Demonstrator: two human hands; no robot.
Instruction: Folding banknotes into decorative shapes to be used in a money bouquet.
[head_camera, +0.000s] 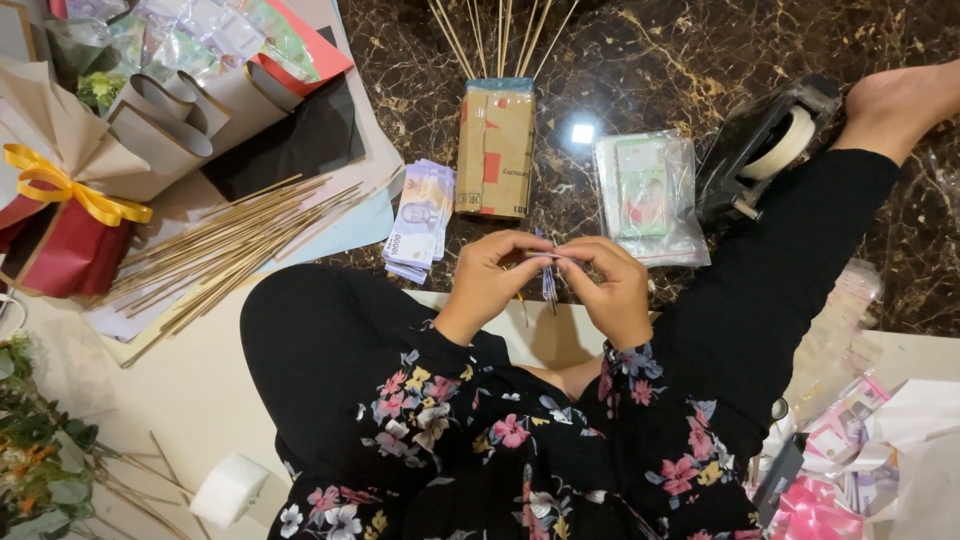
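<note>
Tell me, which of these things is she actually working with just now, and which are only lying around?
In use:
left hand and right hand, pinching a folded banknote between them

Lying about:
stack of banknotes
pile of thin sticks
cardboard box with sticks standing in it
clear plastic packet
tape dispenser
wrapped bouquet with a yellow ribbon
pink bow

A small folded banknote (549, 278), bluish, hangs upright, pinched at its top between both hands.

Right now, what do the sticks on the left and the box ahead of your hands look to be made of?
Sticks: thin pale tan, matte, likely bamboo or wood skewers. Box: brown corrugated-looking cardboard, dull, with a glossy clear-tape strip; more sticks stand in it.
</note>
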